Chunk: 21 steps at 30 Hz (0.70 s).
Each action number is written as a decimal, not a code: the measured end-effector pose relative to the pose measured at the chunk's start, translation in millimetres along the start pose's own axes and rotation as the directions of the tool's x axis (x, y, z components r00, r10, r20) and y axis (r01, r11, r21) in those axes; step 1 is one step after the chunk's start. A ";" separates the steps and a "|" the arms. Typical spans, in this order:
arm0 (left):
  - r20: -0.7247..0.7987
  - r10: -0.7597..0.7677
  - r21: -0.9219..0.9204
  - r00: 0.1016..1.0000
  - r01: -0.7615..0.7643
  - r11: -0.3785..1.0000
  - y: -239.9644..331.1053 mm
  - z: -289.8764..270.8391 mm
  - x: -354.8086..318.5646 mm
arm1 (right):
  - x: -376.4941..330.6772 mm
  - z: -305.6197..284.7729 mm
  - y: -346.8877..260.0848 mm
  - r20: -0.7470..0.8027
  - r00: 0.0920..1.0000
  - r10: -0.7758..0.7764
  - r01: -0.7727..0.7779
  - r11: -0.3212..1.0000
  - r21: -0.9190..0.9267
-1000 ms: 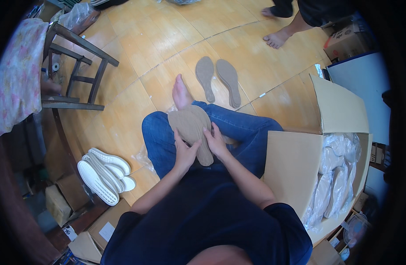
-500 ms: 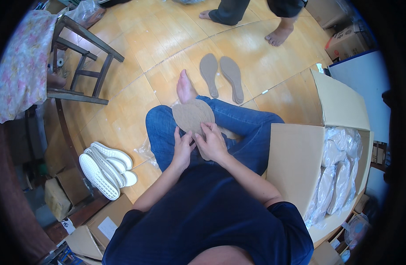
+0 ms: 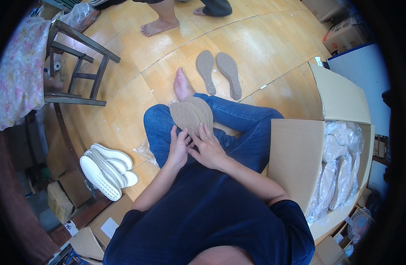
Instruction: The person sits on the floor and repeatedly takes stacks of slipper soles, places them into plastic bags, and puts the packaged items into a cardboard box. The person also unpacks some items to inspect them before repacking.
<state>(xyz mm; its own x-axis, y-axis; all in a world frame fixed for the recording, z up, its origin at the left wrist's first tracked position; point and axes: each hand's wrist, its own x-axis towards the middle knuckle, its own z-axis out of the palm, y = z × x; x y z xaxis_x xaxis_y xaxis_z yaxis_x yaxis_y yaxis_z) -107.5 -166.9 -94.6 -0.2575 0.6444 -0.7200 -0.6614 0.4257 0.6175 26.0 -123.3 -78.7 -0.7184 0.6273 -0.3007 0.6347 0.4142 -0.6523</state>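
Over my crossed legs I hold a fanned stack of brown shoe insoles [image 3: 187, 115], their rounded ends pointing away from me. My left hand [image 3: 179, 148] grips the stack's lower left edge, fingers bent against it. My right hand [image 3: 207, 149] closes on the near part from the right, its fingers lying over the top insole. The near ends of the stack are hidden under my hands. Beyond my bare foot, a left insole pile [image 3: 205, 70] and a right insole pile [image 3: 229, 73] lie side by side on the floor.
An open cardboard box [image 3: 295, 163] with plastic-wrapped insoles [image 3: 339, 170] stands at my right. White shoe soles [image 3: 106, 170] lie on the floor at left. A wooden stool [image 3: 86, 75] is at far left. Another person's bare foot [image 3: 161, 26] is on the floor ahead.
The stack in my hands has fanned out, with the top insole shifted left and several edges showing at right. The other person's legs have moved left across the far floor.
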 end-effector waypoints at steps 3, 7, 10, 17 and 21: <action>-0.007 -0.011 0.037 1.000 0.011 0.999 3.3 1.4 -2.8 | -2.2 -2.9 -5.6 0.011 1.000 -0.019 0.020 0.996 -0.084; -0.017 0.003 0.002 1.000 -0.003 1.000 6.4 3.6 -8.2 | -0.5 -2.9 -6.3 -0.064 0.998 0.004 0.014 0.958 0.285; -0.016 -0.002 -0.013 1.000 0.002 1.000 11.0 4.6 -14.7 | 12.6 -3.9 -1.4 -0.268 0.958 0.096 0.036 0.892 0.450; 0.168 0.237 -0.187 0.957 -0.205 0.961 42.0 17.2 -20.4 | 44.0 -31.6 1.4 -0.159 0.970 0.185 0.099 0.297 0.950; 0.294 0.386 -0.227 0.875 -0.328 0.917 56.8 37.0 -13.2 | 37.7 -52.5 -10.9 -0.272 0.945 0.181 0.210 0.301 0.930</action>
<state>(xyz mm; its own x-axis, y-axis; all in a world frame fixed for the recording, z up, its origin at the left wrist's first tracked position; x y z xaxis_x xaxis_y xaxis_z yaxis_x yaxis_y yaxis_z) -115.6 -127.8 -38.4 -0.2729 0.9146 -0.2985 -0.6821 0.0348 0.7304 6.9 -69.5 -46.4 -0.4865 0.8472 -0.2134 -0.2241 -0.3571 -0.9068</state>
